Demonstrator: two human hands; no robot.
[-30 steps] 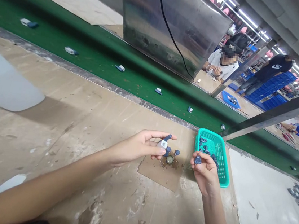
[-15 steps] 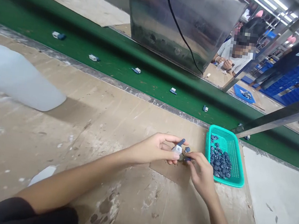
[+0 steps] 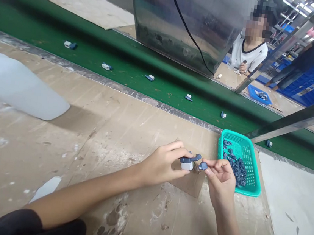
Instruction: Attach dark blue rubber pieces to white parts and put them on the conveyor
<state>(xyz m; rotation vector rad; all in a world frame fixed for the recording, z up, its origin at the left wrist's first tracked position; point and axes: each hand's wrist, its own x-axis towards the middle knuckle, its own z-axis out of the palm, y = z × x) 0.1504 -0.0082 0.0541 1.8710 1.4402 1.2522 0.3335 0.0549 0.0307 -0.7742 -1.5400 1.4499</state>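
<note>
My left hand (image 3: 162,164) pinches a small white block with a dark blue lever (image 3: 188,162) over a cardboard pad (image 3: 189,184) on the worn bench. My right hand (image 3: 219,178) faces it, its fingers closed on a small dark blue cap (image 3: 203,166) held close to the tip of the lever. A teal mesh basket (image 3: 250,159) with several more blue caps (image 3: 236,167) lies just right of my right hand.
A green conveyor belt (image 3: 96,49) runs behind the bench, carrying several small white-and-blue parts (image 3: 149,77). A translucent plastic jug (image 3: 18,85) lies at the left. A steel housing (image 3: 186,18) with a black cable stands beyond the belt. Other people sit and stand at the far right.
My right hand came from the basket with a blue cap to my left hand. The left hand tipped the white block so its lever points right.
</note>
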